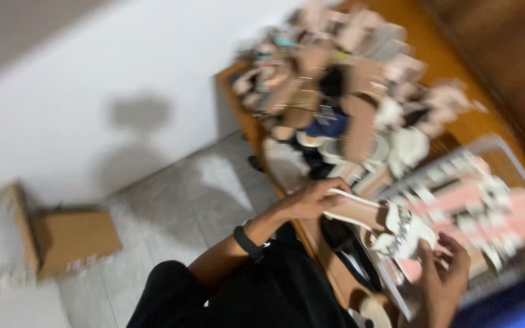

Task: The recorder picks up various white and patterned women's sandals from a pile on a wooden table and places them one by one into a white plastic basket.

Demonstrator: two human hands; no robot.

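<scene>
Bare forearms, a black wristband [247, 242], black clothing [262, 291] below.

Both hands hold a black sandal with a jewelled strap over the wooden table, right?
Not quite: the head view shows the sandal is white, not black. Both the left hand and right hand hold it over the wooden table.

Two hands: left hand [308, 200] at six o'clock, right hand [442, 276] at five; one white sandal [384, 225] between them; one black shoe [350, 255] beneath it; one clear bin [487, 206] at four; one box [74, 240] at eight; one wristband [247, 243]; the shoe heap [341, 97] at one o'clock is too blurred to count.
</scene>
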